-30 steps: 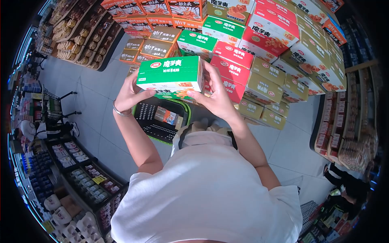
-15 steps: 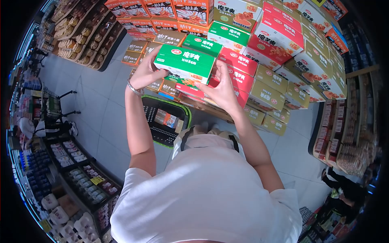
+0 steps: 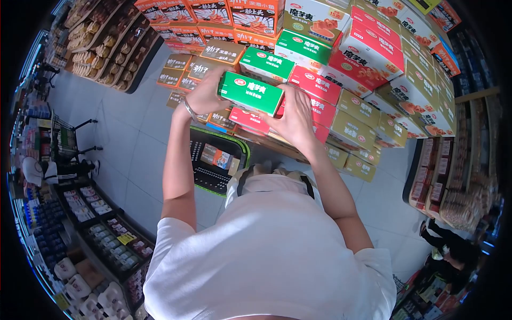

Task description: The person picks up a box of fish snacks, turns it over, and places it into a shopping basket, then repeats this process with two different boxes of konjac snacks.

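Between my two hands is a green and white snack box (image 3: 250, 95) with white lettering on its top. My left hand (image 3: 205, 95) grips its left end, and a bracelet circles that wrist. Fingers of my right hand (image 3: 294, 114) wrap round the right end. Just beyond it sits another green box (image 3: 266, 65) in the stacked display. Red boxes (image 3: 316, 84) lie to the right of my right hand, and brown-topped boxes (image 3: 221, 52) are beyond my left hand.
A black basket with a green rim (image 3: 247, 160) stands on the floor below my hands, with a packet (image 3: 216, 156) inside. Orange boxes (image 3: 253, 16) are stacked at the back. Shelves line both sides. A person (image 3: 453, 248) is at the lower right, another (image 3: 66, 169) at left.
Both hands have lowered the green box slightly toward the stack and to the right. It has tipped, so its top faces me more and its front shows less.
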{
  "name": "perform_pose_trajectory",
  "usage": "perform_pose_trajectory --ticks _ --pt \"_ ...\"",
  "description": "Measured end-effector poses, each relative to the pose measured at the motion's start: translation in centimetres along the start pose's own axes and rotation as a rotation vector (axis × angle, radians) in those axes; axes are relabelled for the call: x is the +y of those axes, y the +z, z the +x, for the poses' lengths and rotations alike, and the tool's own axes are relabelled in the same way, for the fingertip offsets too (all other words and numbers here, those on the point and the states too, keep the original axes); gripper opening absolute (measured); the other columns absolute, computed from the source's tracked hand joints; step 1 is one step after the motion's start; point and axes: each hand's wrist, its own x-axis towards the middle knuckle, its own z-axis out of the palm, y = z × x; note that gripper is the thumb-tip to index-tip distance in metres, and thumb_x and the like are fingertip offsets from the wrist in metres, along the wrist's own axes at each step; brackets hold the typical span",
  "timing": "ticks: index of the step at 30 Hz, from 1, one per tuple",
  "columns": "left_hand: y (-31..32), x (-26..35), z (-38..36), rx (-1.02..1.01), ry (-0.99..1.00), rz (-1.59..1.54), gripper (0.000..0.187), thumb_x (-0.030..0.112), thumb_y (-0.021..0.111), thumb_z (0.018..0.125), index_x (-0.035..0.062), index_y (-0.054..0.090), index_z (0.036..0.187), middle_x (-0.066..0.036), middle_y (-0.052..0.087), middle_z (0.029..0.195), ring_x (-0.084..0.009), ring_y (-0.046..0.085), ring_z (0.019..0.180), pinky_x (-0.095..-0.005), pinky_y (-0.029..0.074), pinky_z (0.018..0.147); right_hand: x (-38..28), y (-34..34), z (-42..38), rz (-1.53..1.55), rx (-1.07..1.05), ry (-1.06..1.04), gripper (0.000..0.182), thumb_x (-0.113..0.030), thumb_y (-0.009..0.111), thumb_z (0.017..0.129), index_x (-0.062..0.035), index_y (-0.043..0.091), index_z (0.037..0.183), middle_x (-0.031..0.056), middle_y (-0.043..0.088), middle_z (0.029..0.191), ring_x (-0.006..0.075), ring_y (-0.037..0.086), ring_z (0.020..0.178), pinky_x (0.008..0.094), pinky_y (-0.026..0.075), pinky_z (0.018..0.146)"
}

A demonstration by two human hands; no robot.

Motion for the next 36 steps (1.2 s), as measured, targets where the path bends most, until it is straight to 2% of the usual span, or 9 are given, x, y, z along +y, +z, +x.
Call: perform_pose_trajectory --ticks 2,16,22,25,27,28,30,34,36 --pt "0.3 -0.6 0.6 -0.073 -0.018 0.086 0.062 0.008 0.070 0.063 0.0014 0.043 0.119 -0.016 0.051 0.112 -0.0292 0.051 0.104 -0.0347 0.041 0.090 0.0 0.2 0.4 -0.053 0.002 -0.007 0.062 -0.027 0.078 0.061 -0.0009 0.047 0.107 0.0144 0.049 0.099 0.0297 0.047 0.096 0.0405 0.035 0.086" --pt "3.8 -2.2 3.3 0.085 0.108 0.530 0.061 0.010 0.074 0.055 0.0079 0.050 0.111 -0.012 0.050 0.103 -0.0308 0.045 0.106 -0.0410 0.034 0.096 0.4 1.6 2.9 -0.451 -0.088 0.043 0.046 -0.023 0.078 0.056 0.0017 0.054 0.087 0.0138 0.049 0.090 0.0260 0.046 0.088 0.0354 0.035 0.076" --pt "5.8 1.6 0.1 0.460 0.156 0.534 0.056 0.006 0.071 0.059 0.0057 0.050 0.110 -0.013 0.050 0.105 -0.0304 0.047 0.103 -0.0390 0.038 0.092 0.2 1.6 2.8 -0.494 -0.066 0.063 0.047 -0.025 0.078 0.057 0.0003 0.054 0.088 0.0130 0.049 0.091 0.0246 0.046 0.088 0.0347 0.035 0.076" --pt "8.4 1.6 -2.4 0.448 -0.098 0.267 0.046 0.008 0.069 0.070 0.0024 0.048 0.111 -0.014 0.050 0.110 -0.0275 0.050 0.102 -0.0375 0.040 0.090 -0.2 1.2 2.6 -0.489 -0.043 0.045 0.047 -0.027 0.077 0.059 -0.0003 0.054 0.090 0.0128 0.049 0.092 0.0249 0.046 0.089 0.0350 0.035 0.077" --pt "10.3 0.1 -3.2 0.138 -0.517 -0.585 0.043 0.025 0.063 0.082 0.0017 0.046 0.113 -0.013 0.050 0.112 -0.0220 0.053 0.097 -0.0346 0.043 0.085 -0.2 1.1 2.3 -0.401 0.028 -0.007 0.042 -0.025 0.075 0.063 -0.0005 0.055 0.091 0.0135 0.049 0.093 0.0265 0.046 0.091 0.0371 0.035 0.079" --pt "11.4 -0.6 -3.4 0.142 -0.520 -0.585 0.043 0.025 0.063 0.082 0.0017 0.046 0.113 -0.013 0.050 0.112 -0.0220 0.053 0.097 -0.0346 0.043 0.085 -0.3 1.1 2.1 -0.399 0.025 -0.010 0.042 -0.025 0.075 0.063 -0.0005 0.055 0.091 0.0135 0.049 0.093 0.0265 0.046 0.091 0.0371 0.035 0.079" --pt "13.4 -1.2 -2.8 0.219 -0.778 -1.353 0.049 0.041 0.055 0.086 0.0031 0.045 0.115 -0.011 0.050 0.109 -0.0180 0.054 0.093 -0.0325 0.047 0.078 -0.7 1.0 1.7 -0.358 -0.047 -0.035 0.045 -0.023 0.069 0.070 0.0014 0.053 0.105 0.0160 0.049 0.100 0.0303 0.046 0.099 0.0405 0.034 0.087" --pt "12.9 0.9 -0.6 0.230 -0.768 -1.625 0.053 0.045 0.055 0.084 0.0058 0.044 0.117 -0.010 0.051 0.103 -0.0192 0.056 0.085 -0.0315 0.051 0.072 -1.1 1.5 1.0 -0.353 -0.048 -0.083 0.040 -0.021 0.064 0.074 0.0017 0.054 0.106 0.0177 0.050 0.104 0.0322 0.046 0.102 0.0423 0.032 0.092" --pt "13.3 0.6 0.3 0.254 -0.764 -1.646 0.045 0.040 0.057 0.084 0.0063 0.046 0.113 -0.009 0.052 0.095 -0.0179 0.056 0.080 -0.0292 0.052 0.066 -1.1 1.7 0.6 -0.319 -0.037 -0.111 0.033 -0.021 0.064 0.072 0.0014 0.056 0.095 0.0173 0.050 0.099 0.0308 0.046 0.102 0.0452 0.029 0.098"
